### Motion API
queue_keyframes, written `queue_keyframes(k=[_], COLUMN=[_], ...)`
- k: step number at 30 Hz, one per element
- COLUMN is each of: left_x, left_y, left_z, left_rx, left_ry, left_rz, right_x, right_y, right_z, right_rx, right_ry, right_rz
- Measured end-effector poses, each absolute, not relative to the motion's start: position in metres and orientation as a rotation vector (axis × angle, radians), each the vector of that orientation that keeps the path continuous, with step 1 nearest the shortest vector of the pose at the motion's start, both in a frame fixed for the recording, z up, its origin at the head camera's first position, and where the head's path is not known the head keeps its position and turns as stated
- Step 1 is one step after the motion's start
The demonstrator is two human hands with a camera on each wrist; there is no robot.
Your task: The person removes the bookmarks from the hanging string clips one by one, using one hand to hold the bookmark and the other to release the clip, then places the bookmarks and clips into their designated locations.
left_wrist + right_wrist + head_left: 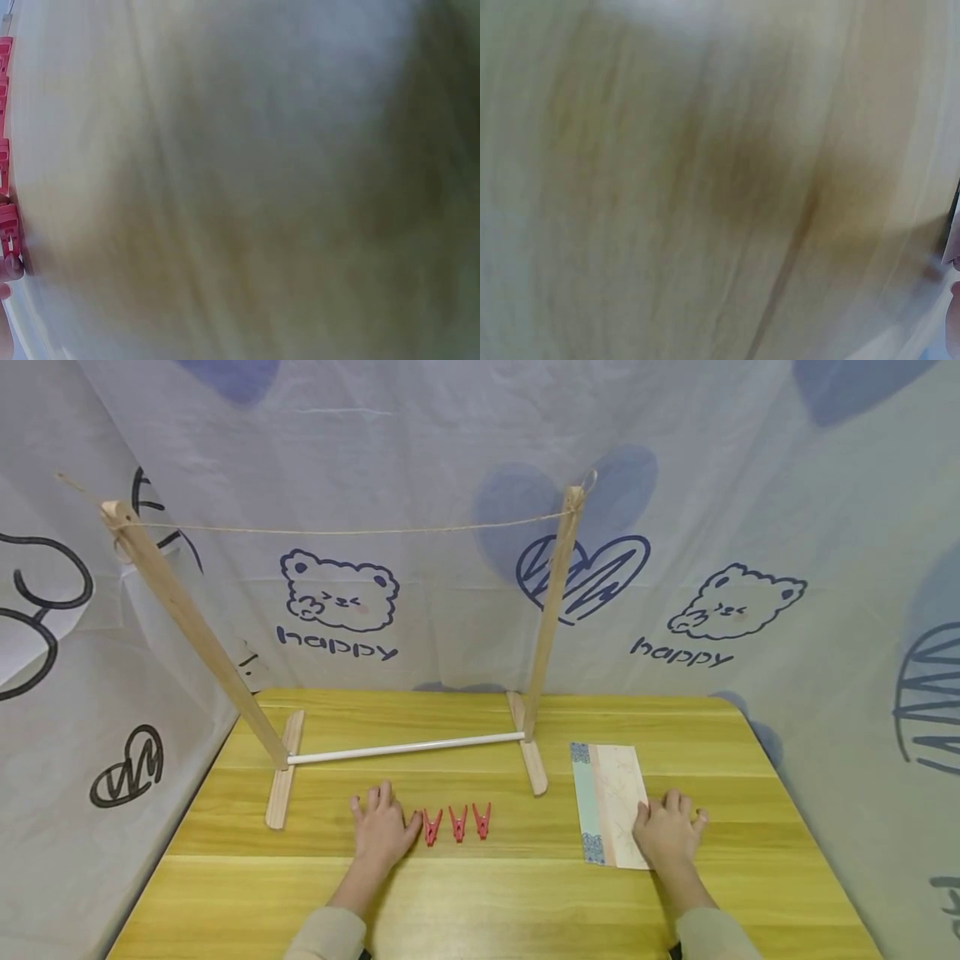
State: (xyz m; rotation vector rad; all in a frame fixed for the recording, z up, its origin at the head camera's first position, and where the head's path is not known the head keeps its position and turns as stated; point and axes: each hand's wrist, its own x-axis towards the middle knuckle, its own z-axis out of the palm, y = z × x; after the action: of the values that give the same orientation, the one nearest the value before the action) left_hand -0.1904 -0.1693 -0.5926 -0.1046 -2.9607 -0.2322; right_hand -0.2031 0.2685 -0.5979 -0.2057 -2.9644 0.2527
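Observation:
My left hand (380, 837) rests on the table with fingers spread. Its thumb reaches the leftmost of three red clothespins (431, 827), which lie in a row. In the left wrist view, red clothespin parts (9, 229) show at the left edge, with a fingertip against the lowest. Over on the right, my right hand (670, 837) lies at the right edge of a flat rectangular sheet (621, 802), cream with a green and blue patterned band. The thumb touches that edge while the other fingers spread beyond it. Only fingertips (954, 315) enter the right wrist view.
Behind the clothespins stands a wooden frame with a left post (198, 622), a right post (553, 618) and a white bottom rod (405, 748). A string (337, 532) spans the post tops. Printed cloth (450, 435) hangs around the wooden table (525, 902).

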Motion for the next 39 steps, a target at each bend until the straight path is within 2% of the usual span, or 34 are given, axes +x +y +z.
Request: queue_keyframes(k=[15, 39], left_x=[-0.1884, -0.187], left_y=[-0.1666, -0.1645], left_z=[-0.5905, -0.5924], left_rx=[-0.096, -0.047], left_ry=[-2.96, -2.962], left_rz=[-0.223, -0.169], right_x=[-0.2022, -0.2022], right_y=[0.2686, 0.2688], right_z=[-0.5981, -0.6002], right_rx=[-0.115, -0.121], right_ry=[-2.975, -2.96], right_rz=[0.178, 0.175])
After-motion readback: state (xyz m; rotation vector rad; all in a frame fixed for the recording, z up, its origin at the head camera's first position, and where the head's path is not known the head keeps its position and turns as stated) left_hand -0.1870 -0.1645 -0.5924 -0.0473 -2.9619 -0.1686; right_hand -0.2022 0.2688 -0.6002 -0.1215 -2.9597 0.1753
